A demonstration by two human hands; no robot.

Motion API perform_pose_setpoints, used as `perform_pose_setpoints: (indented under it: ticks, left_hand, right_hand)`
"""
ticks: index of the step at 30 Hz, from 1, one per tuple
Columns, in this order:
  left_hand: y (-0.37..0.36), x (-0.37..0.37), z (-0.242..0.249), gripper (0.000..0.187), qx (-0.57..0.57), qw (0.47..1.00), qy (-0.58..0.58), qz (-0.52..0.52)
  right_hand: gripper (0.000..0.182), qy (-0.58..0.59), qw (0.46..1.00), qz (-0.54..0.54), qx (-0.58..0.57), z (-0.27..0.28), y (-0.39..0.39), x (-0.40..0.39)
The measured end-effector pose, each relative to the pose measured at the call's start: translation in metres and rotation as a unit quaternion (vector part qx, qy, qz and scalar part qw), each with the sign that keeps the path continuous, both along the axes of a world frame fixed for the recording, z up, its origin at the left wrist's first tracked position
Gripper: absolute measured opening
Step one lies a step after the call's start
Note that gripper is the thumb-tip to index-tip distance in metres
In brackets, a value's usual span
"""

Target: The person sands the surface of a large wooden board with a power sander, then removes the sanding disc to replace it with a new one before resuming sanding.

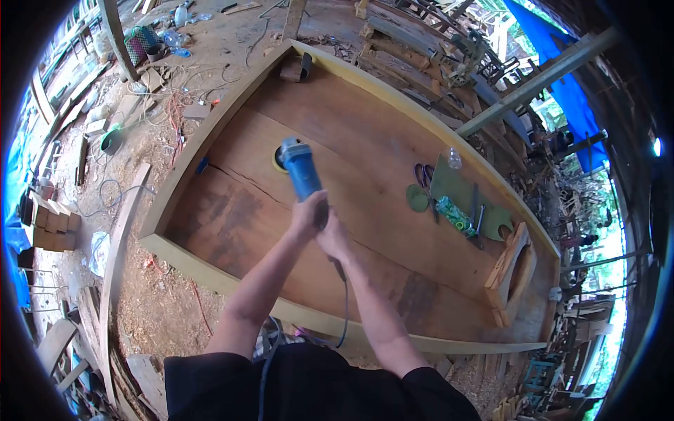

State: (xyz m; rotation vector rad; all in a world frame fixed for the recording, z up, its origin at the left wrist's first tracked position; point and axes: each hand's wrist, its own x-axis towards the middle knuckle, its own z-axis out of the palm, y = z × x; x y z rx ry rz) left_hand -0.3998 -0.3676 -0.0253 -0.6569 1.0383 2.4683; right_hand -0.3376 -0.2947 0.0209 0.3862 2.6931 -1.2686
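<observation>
A blue angle grinder (300, 170) with a yellow sanding disc (279, 161) rests on the brown bottom boards of a wooden boat hull (365, 140). My left hand (309, 214) wraps the rear of the grinder's body. My right hand (334, 238) grips just behind it, where the cord (345, 309) leaves the tool and runs back toward my body. A long crack line runs across the boards left of the disc.
On the hull's right side lie scissors (424, 177), green sanding sheets (456, 189), a plastic bottle (454, 158) and a wooden block (509, 270). The pale hull rim (210, 277) runs close to me. Bricks (53, 221), planks and cables litter the dirt ground at left.
</observation>
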Motion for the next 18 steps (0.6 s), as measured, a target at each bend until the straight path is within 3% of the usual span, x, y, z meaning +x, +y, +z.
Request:
perform_pose_setpoints:
  ticks: [2, 3, 5, 7, 9, 11, 13, 16, 18]
  left_hand:
    - [-0.019, 0.036, 0.014, 0.026, 0.007, 1.0, -0.005, 0.024]
    - [-0.024, 0.056, 0.016, 0.026, 0.006, 0.999, 0.005, 0.034]
    - [-0.024, 0.099, 0.023, 0.025, 0.02, 0.999, 0.009, 0.036]
    - [-0.018, 0.142, 0.024, 0.025, 0.029, 0.999, -0.005, 0.014]
    - [-0.004, 0.18, 0.021, 0.024, 0.016, 0.999, -0.026, -0.029]
    - [0.015, 0.201, 0.037, 0.023, 0.003, 0.995, -0.05, -0.085]
    - [0.036, 0.208, 0.052, 0.024, 0.014, 0.985, -0.078, -0.155]
    - [0.081, 0.186, 0.031, 0.027, 0.05, 0.971, -0.085, -0.216]
    - [0.109, 0.155, 0.022, 0.029, 0.019, 0.974, 0.004, -0.226]
  right_hand:
    - [0.047, 0.089, 0.995, 0.036, -0.004, -0.011, -0.012, 0.03]
    - [0.053, 0.076, 0.994, 0.053, -0.057, -0.03, -0.012, 0.042]
    - [0.055, 0.034, 0.997, 0.066, -0.025, -0.024, -0.01, 0.087]
    - [0.056, 0.054, 0.994, 0.07, -0.061, -0.059, 0.005, 0.129]
    - [0.057, 0.045, 0.998, 0.043, -0.025, -0.006, 0.013, 0.175]
    - [0.058, 0.029, 0.999, -0.018, -0.01, 0.01, 0.021, 0.207]
    - [0.059, 0.011, 0.995, -0.102, 0.014, 0.007, 0.033, 0.226]
    - [0.058, 0.063, 0.986, -0.156, 0.015, -0.01, 0.063, 0.213]
    - [0.057, 0.149, 0.968, -0.172, 0.106, -0.02, 0.083, 0.184]
